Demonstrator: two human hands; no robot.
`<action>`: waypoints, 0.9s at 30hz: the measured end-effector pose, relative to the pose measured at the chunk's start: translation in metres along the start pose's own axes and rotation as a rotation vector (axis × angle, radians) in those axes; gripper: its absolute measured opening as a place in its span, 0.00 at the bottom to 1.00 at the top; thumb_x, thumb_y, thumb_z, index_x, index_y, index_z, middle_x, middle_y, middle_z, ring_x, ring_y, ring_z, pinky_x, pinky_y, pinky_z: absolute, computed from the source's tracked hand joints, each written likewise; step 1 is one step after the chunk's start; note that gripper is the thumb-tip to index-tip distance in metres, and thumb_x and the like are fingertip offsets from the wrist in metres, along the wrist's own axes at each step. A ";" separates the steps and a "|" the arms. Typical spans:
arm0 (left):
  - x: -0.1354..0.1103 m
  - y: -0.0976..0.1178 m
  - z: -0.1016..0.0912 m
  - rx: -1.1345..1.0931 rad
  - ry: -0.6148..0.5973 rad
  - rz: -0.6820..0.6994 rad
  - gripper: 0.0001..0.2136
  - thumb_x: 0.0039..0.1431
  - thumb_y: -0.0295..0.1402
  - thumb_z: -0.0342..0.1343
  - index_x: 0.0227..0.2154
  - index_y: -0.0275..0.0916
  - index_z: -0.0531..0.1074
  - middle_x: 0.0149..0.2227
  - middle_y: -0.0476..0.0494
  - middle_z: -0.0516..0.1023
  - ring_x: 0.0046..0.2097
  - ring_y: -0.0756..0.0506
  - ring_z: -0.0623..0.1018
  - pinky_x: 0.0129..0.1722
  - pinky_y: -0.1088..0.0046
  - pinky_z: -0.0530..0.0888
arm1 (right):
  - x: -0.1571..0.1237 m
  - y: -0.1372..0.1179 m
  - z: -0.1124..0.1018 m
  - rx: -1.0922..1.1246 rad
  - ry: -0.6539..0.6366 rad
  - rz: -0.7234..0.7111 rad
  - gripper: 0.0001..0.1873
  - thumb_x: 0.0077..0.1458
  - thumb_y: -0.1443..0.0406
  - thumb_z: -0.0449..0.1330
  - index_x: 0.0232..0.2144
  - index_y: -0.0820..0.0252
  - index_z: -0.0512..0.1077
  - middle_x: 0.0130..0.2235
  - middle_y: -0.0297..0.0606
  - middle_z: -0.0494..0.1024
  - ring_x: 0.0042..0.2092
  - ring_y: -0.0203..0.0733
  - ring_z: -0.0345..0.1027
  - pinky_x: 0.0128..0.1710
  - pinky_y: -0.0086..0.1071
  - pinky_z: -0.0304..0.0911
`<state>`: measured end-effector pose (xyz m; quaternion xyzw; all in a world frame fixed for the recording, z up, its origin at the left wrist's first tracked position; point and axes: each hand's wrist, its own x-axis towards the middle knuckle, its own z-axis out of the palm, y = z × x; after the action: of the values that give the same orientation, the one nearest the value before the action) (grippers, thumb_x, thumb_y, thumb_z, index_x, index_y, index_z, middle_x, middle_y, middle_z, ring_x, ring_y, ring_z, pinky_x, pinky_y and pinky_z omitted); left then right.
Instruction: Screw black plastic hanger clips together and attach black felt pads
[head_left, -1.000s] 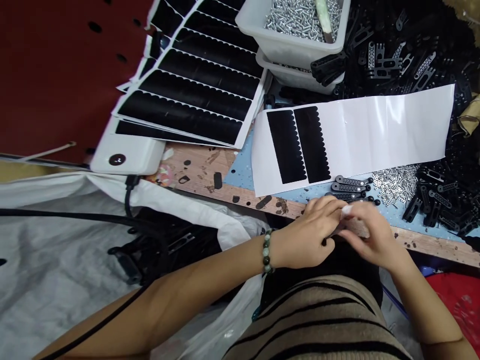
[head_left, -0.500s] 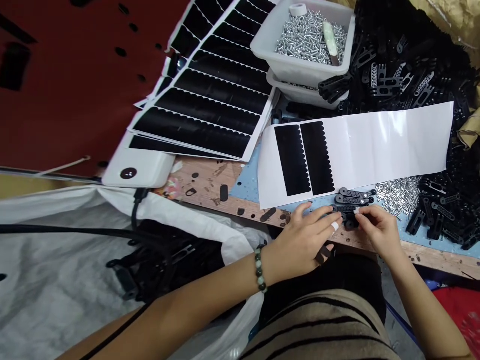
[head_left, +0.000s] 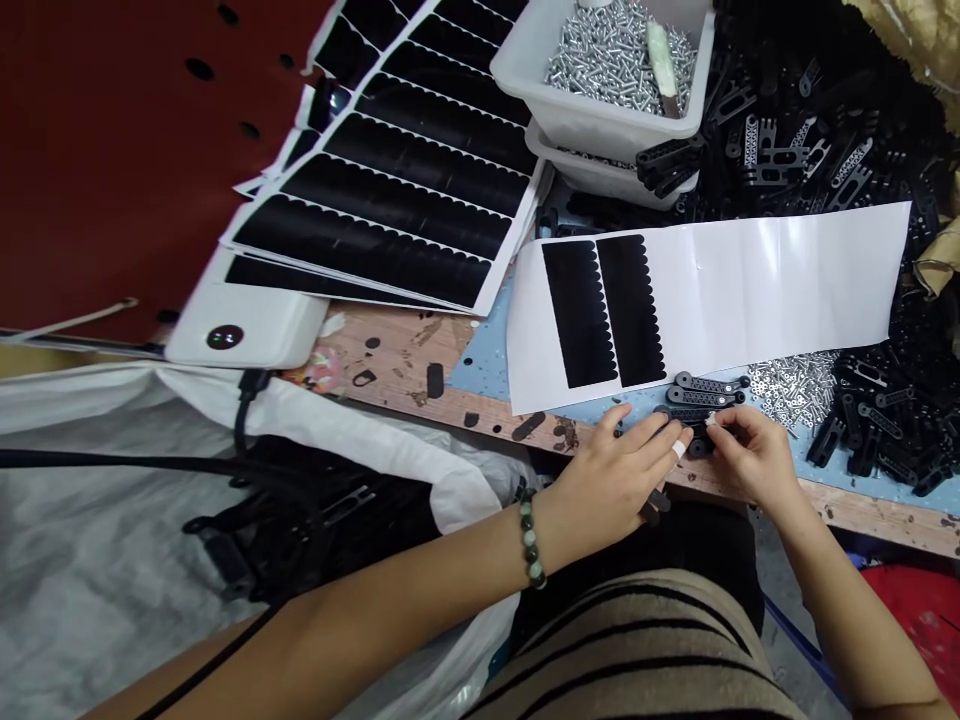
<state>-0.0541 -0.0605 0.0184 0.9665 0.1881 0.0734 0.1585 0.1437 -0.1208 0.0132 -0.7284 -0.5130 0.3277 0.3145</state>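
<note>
My left hand (head_left: 616, 470) rests at the table's front edge, fingers stretched over a small black plastic bar (head_left: 694, 428); a beaded bracelet is on its wrist. My right hand (head_left: 750, 455) pinches the same bar from the right, fingertips closed on it. Just behind lie two more black perforated bars (head_left: 706, 389) in a row. A white backing sheet (head_left: 750, 285) with two black scalloped sticker strips (head_left: 604, 311) lies right behind the bars.
A stack of black sticker sheets (head_left: 405, 190) lies at the back left on a white device (head_left: 240, 325). White bins of silver screws (head_left: 611, 60) stand at the back. Heaps of black parts (head_left: 892, 400) and loose screws (head_left: 787, 378) are to the right. A white bag (head_left: 112, 560) hangs below left.
Both hands moved forward from my lap edge onto the table and now work on the black bar beside the row of bars. The view shifted slightly.
</note>
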 end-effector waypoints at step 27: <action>-0.005 -0.016 -0.035 -0.430 0.186 -0.198 0.18 0.55 0.35 0.54 0.48 0.38 0.64 0.56 0.36 0.65 0.59 0.38 0.63 0.57 0.54 0.61 | -0.007 -0.030 -0.005 0.179 -0.027 -0.172 0.07 0.59 0.62 0.55 0.32 0.58 0.72 0.31 0.36 0.72 0.27 0.35 0.67 0.26 0.30 0.65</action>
<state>-0.0712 -0.0382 0.0456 0.8765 0.2758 0.1844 0.3489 0.1296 -0.1199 0.0409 -0.6461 -0.5465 0.3540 0.3982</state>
